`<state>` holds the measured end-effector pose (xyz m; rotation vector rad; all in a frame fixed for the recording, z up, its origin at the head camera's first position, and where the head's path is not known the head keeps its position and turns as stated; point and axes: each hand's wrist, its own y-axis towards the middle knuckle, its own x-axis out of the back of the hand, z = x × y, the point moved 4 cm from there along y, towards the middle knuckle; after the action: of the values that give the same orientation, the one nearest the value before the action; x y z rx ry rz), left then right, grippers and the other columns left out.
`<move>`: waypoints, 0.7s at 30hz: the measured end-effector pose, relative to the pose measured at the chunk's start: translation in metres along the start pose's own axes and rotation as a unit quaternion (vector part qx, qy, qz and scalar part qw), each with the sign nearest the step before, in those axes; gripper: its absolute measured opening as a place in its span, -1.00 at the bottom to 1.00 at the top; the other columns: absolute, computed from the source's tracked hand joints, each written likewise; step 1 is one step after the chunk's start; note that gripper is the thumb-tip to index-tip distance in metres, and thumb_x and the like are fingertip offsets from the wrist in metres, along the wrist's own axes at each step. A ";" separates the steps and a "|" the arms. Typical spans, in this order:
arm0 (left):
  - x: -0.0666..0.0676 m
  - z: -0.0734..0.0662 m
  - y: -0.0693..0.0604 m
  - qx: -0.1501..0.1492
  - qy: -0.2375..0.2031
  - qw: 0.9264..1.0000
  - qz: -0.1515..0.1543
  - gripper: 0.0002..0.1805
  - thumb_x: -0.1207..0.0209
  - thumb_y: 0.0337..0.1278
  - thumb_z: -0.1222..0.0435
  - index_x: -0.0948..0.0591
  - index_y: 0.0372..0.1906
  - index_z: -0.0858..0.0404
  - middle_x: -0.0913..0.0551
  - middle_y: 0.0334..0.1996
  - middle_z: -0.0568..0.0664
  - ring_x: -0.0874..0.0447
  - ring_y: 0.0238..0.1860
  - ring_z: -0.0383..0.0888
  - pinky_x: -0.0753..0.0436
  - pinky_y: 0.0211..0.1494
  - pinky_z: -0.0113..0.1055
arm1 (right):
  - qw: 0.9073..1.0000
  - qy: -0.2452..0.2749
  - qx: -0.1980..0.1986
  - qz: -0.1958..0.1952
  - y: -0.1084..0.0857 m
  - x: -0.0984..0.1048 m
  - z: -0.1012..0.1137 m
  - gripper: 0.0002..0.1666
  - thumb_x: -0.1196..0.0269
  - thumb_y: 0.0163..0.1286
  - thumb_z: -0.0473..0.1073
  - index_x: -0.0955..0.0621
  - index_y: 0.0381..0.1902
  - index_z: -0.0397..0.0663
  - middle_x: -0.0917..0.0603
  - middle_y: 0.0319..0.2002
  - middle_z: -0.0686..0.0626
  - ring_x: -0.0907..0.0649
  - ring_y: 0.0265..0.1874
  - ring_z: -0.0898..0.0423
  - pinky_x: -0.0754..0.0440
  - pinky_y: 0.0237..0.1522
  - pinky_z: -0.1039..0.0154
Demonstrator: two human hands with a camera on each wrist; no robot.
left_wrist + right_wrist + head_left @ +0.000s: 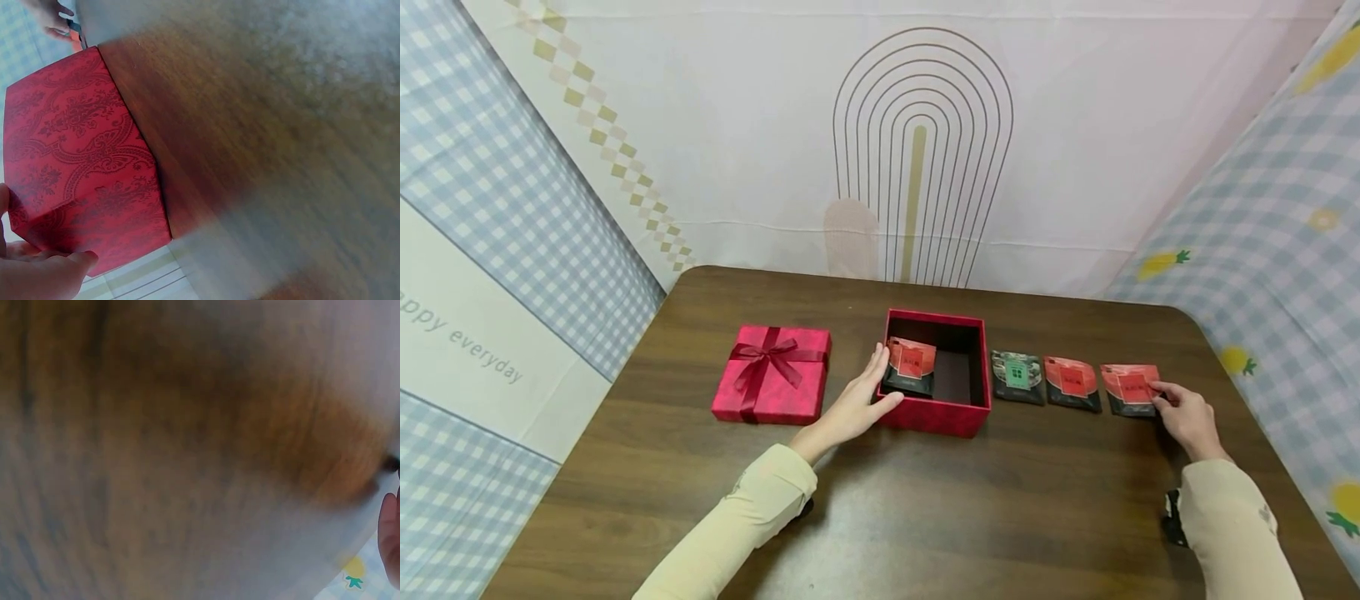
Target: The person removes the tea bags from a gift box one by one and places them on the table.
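A red patterned gift box (934, 417), lidless, stands mid-table with a red-and-black sachet (912, 367) inside at its left. My left hand (854, 408) rests against the box's left side, fingers fairly straight along the wall and thumb by the front corner; the left wrist view also shows that hand (47, 272) touching the box (81, 150). At the right, my right hand (1187, 417) pinches the right edge of a red-and-black sachet (1129, 388) lying on the table. In the right wrist view only part of the hand (390, 537) appears at the edge.
A second red-and-black sachet (1072, 383) and a green-and-black one (1017, 377) lie in a row between box and right hand. Left of the box sits the red lid (778, 396) with its ribbon bow. Patterned cloth (737, 167) hangs behind the wooden table (970, 517).
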<state>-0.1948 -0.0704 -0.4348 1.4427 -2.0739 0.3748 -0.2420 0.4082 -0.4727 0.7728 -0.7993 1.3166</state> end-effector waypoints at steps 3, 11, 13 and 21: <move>0.000 0.000 0.000 -0.003 0.000 1.000 0.000 -0.20 -0.08 0.22 0.21 0.06 0.38 0.44 0.18 0.41 0.22 0.15 0.41 0.04 -0.03 0.38 -0.07 | 1.000 -0.008 0.007 -0.009 -0.002 0.001 0.002 -0.62 -0.01 0.33 -0.29 -0.45 0.01 -0.47 -0.44 -0.11 -0.51 -0.42 -0.16 -0.40 -0.31 -0.14 -0.22; 0.000 -0.001 -0.001 -0.001 -0.006 1.000 0.008 -0.20 -0.07 0.22 0.20 0.07 0.38 0.45 0.19 0.42 0.21 0.16 0.41 0.06 -0.04 0.37 -0.05 | 0.999 -0.017 0.037 -0.021 -0.008 -0.001 0.009 -0.66 0.00 0.30 -0.34 -0.47 -0.06 -0.52 -0.48 -0.09 -0.54 -0.41 -0.09 -0.45 -0.30 -0.09 -0.24; 0.000 -0.002 -0.001 -0.003 -0.008 1.000 0.007 -0.20 -0.07 0.22 0.21 0.07 0.38 0.46 0.20 0.42 0.23 0.17 0.41 0.07 -0.04 0.37 -0.04 | 0.998 -0.008 0.049 -0.039 -0.007 -0.001 0.018 -0.67 -0.01 0.30 -0.33 -0.49 -0.06 -0.51 -0.50 -0.13 -0.53 -0.43 -0.10 -0.43 -0.31 -0.09 -0.22; 0.001 -0.002 -0.001 -0.003 -0.005 1.000 0.008 -0.20 -0.06 0.23 0.21 0.08 0.38 0.46 0.21 0.42 0.22 0.20 0.42 0.04 -0.03 0.38 -0.07 | 0.993 0.060 0.089 -0.040 -0.003 -0.008 0.072 -0.53 0.01 0.40 -0.17 -0.40 0.17 -0.36 -0.55 -0.05 -0.39 -0.49 -0.30 0.42 -0.42 -0.36 0.41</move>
<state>-0.1937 -0.0704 -0.4329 1.4286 -2.0948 0.3682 -0.2443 0.3426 -0.4418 0.8481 -0.5549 1.3621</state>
